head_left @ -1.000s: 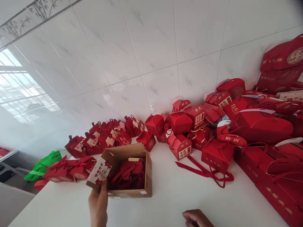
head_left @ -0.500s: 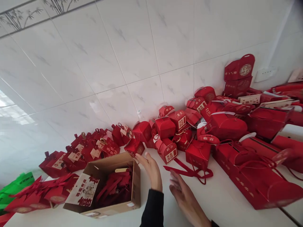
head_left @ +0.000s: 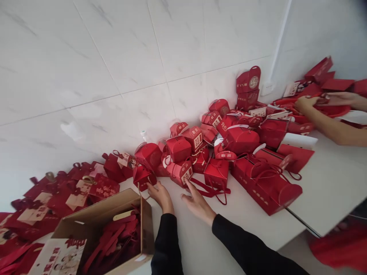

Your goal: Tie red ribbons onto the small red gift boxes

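My left hand (head_left: pixel 161 196) has its fingers loosely stretched beside a small red gift box (head_left: pixel 144 178) with a twisted cord handle. Whether the fingertips touch that box I cannot tell. Fingers apart, my right hand (head_left: pixel 199 204) reaches to the front of a red box with a pale double-happiness panel (head_left: pixel 180 172); nothing is held in it. Just behind its fingers lies a flat red ribbon (head_left: pixel 206 191) on the white table (head_left: pixel 190 233). Another red box (head_left: pixel 217 172) stands to the right of the ribbon.
An open cardboard carton (head_left: pixel 146 221) with red strips inside stands at the left. Several red bags (head_left: pixel 104 187) crowd behind it. A long red box (head_left: pixel 265 187) lies on the right. Farther right, another person's hands (head_left: pixel 309 103) work over a red basin (head_left: pixel 341 110).
The view has swung to the right, bringing the other person's arms into sight. My left hand is now beside the small corded box, and my right hand has moved toward the double-happiness box.
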